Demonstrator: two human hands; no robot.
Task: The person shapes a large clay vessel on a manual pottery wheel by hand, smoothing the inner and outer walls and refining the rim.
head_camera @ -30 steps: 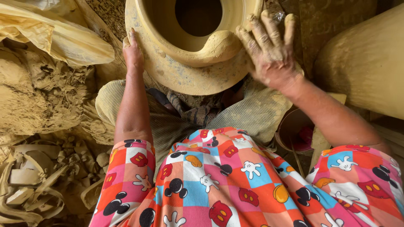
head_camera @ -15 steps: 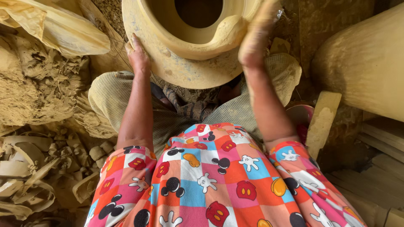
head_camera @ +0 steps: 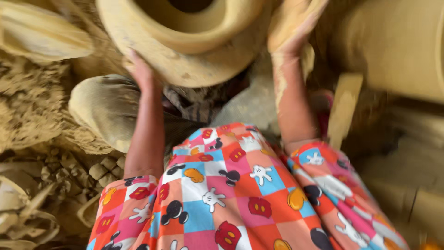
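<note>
Clay pot (head_camera: 185, 41) sits top centre, ahead of my lap. My left hand (head_camera: 141, 69) presses pot's lower left wall; my right hand (head_camera: 291, 28) lies against its right side. Second big vessel (head_camera: 397, 46) stands right of pot, apart from it. Wooden paddle (head_camera: 344, 109) leans below that vessel, just beside my right forearm. Clay lumps (head_camera: 69, 166) lie lower left, beside my left knee.

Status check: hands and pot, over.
Left hand flat against clay pot wall. Right hand clay-coated, on the rim side. Wooden paddle beside, not obstructing.
</note>
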